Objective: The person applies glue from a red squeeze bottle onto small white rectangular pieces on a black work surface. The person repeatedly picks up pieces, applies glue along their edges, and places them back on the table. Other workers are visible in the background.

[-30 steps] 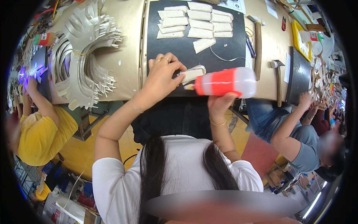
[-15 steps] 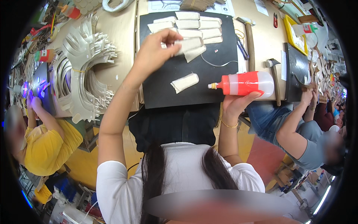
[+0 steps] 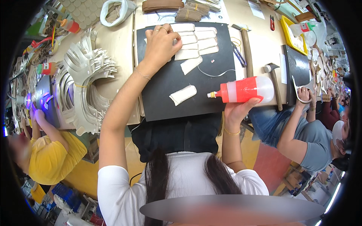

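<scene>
My right hand (image 3: pixel 238 110) is closed round a squeeze bottle (image 3: pixel 247 90) with a red wrap, lying nearly level, its narrow nozzle pointing left over the black board (image 3: pixel 158 107). At the board's far left my left hand (image 3: pixel 162 43) is bent over a group of cream, padded-looking strips (image 3: pixel 186 45). Its fingers are drawn together, and whatever lies between the fingertips is hidden. One more cream strip (image 3: pixel 183 95) lies alone near the middle of the board. Another (image 3: pixel 191 65) sits slanted below the group, beside a thin pale cord (image 3: pixel 217 74).
Right of the board lie a long-handled hammer (image 3: pixel 247 52), a smaller hammer (image 3: pixel 274 81) and a dark blue cutter (image 3: pixel 239 56). Cut beige pieces (image 3: pixel 81 83) are stacked at left. A white bag (image 3: pixel 117 13) and banded brown strips (image 3: pixel 192 13) stand behind. Co-workers sit on both sides.
My left hand has moved left and away from me, off the nearer strips toward the far left ones. The bottle stays in my right hand. The whole view has shifted slightly.
</scene>
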Tool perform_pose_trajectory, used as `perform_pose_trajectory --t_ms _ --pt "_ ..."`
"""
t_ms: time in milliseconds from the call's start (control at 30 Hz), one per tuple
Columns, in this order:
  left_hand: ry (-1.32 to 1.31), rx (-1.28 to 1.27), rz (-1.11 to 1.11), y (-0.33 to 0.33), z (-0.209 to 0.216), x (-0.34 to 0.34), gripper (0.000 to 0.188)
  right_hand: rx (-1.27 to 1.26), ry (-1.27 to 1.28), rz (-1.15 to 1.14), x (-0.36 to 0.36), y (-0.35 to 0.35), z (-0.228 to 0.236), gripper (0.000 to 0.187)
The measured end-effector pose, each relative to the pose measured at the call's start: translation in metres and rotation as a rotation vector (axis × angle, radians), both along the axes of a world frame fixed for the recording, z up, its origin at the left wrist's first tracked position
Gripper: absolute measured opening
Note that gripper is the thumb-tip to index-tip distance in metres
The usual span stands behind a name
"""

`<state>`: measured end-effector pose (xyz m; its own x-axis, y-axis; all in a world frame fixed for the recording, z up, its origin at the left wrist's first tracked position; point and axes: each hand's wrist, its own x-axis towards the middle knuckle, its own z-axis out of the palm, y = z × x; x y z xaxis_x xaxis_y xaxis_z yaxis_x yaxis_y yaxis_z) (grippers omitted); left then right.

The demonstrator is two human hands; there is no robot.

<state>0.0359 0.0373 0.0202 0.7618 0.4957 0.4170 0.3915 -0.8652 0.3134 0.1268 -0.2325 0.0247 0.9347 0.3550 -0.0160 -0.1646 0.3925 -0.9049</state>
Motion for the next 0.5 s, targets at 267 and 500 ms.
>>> perform_pose_trajectory --t_ms 267,500 --pt "-0.247 -0.076 -0.036 -0.036 0.017 -0.032 0.034 -0.048 -0.152 0.101 0.004 0.016 -0.012 0.083" --pt "0.131 -0.213 -0.321 -0.154 0.034 -0.115 0.028 -0.138 -0.325 0.259 0.003 0.037 -0.003 0.059"
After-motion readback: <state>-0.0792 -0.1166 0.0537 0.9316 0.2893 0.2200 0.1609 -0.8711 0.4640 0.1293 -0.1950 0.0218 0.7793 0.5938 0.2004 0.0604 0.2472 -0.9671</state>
